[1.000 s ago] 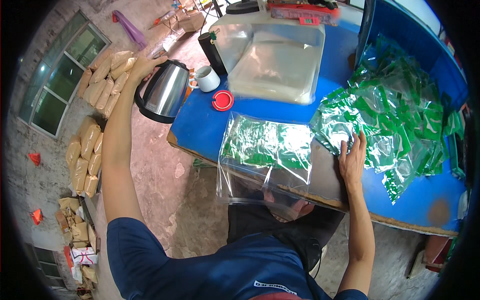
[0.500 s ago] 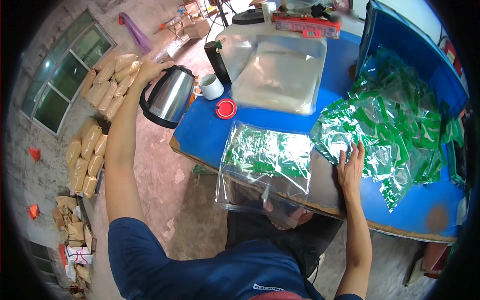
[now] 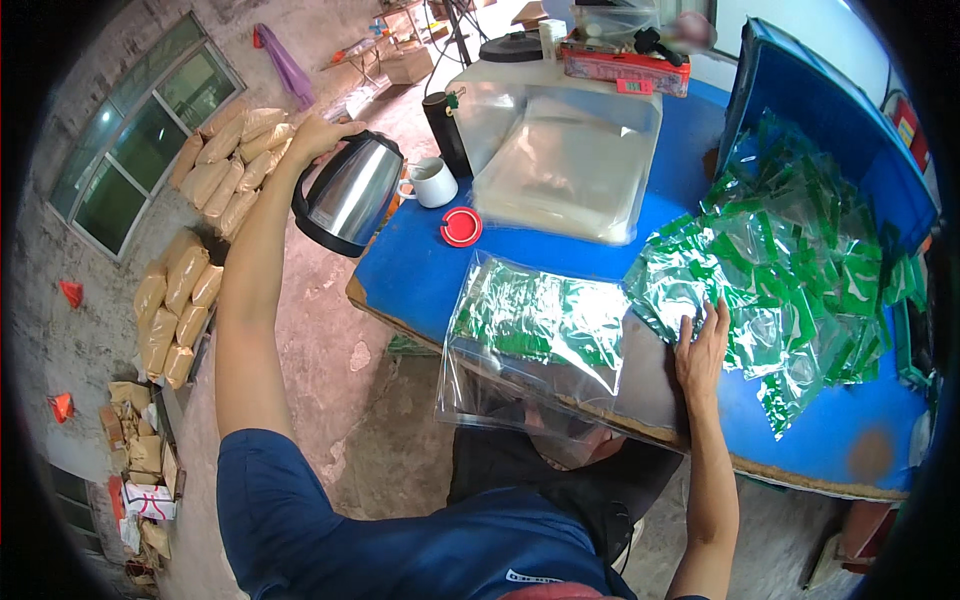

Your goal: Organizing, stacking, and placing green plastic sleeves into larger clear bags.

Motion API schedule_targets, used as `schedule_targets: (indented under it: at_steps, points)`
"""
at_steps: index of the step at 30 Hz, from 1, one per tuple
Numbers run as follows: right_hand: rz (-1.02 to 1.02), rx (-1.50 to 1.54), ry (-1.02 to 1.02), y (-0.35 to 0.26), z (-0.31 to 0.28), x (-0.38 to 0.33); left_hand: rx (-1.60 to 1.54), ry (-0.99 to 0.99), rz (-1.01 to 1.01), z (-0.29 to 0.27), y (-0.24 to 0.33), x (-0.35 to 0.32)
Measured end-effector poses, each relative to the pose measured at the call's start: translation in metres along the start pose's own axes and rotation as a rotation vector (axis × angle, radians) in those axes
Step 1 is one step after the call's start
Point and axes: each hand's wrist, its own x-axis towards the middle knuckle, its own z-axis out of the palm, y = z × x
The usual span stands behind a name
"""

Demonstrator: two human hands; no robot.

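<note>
My left hand [image 3: 326, 140], arm stretched out, grips the black handle of a shiny steel electric kettle [image 3: 357, 190]. The kettle is held tilted, off the table's left edge. Just right of it stands a white mug [image 3: 432, 183] on the blue table, with a red ring-shaped lid [image 3: 461, 227] in front. My right hand [image 3: 704, 352] lies on the table with fingers apart, its fingertips at the near edge of a heap of clear plastic bags with green print [image 3: 790, 260]. Between my hands, a clear bag with flat green-printed bags inside [image 3: 540, 310] overhangs the front edge.
A stack of clear plastic sheets [image 3: 560, 165] lies on the blue table [image 3: 400, 270], beside a black cylinder [image 3: 446, 135]. Behind are a red box [image 3: 625, 72] and a round black lid [image 3: 510, 47]. A blue bin [image 3: 830, 110] stands behind the heap. Filled tan sacks [image 3: 185, 290] line the left wall.
The whole view has shifted slightly, with the table things now a little lower and to the right. Both hands keep their places; the kettle stays in my left hand.
</note>
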Motion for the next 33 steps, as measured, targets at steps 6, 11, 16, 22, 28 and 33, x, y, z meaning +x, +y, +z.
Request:
schedule_targets:
  at_steps: [6, 11, 16, 22, 28, 33]
  points:
    - [-0.007, 0.021, 0.011, -0.002, 0.000, 0.001, 0.051, 0.005, 0.015, -0.004, -0.001, 0.004]
    - [-0.002, 0.017, 0.005, -0.002, -0.003, 0.001, 0.045, -0.005, 0.009, -0.001, 0.005, 0.003]
    - [0.008, 0.034, 0.003, -0.005, -0.004, 0.002, 0.074, -0.006, 0.007, -0.001, 0.006, 0.004]
    - [0.008, 0.013, 0.007, -0.003, -0.003, 0.001, 0.059, -0.020, 0.026, 0.001, 0.012, 0.001]
    - [0.009, 0.037, 0.003, -0.004, -0.003, 0.002, 0.102, -0.017, -0.008, 0.001, 0.014, 0.002]
    - [-0.003, 0.021, 0.018, 0.000, 0.000, 0.001, 0.094, -0.037, -0.009, 0.003, 0.014, 0.005]
